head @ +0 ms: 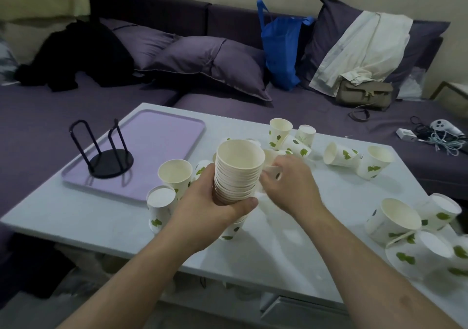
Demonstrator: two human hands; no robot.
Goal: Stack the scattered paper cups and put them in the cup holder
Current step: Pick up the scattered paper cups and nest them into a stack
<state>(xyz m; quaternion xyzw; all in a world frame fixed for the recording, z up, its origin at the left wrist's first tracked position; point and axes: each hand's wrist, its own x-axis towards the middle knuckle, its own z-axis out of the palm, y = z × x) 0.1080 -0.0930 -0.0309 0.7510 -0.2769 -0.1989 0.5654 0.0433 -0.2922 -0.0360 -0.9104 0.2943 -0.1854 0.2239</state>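
Note:
My left hand (215,202) is wrapped around a tall stack of nested paper cups (238,171), held tilted above the table's middle. My right hand (288,179) sits just right of the stack, fingers curled on a single paper cup (272,168) lying on its side; the grip is partly hidden. Loose white cups with green leaves are scattered about: two by my left wrist (174,174), a cluster at the back (291,136), two at the right (354,159), several at the near right corner (415,230). The black wire cup holder (103,151) stands empty on the tray.
The lilac tray (162,136) lies on the left part of the white table (76,217). Behind the table is a purple sofa with cushions, a blue bag (281,47), a grey handbag (364,93), and cables with a controller (443,133) at the right.

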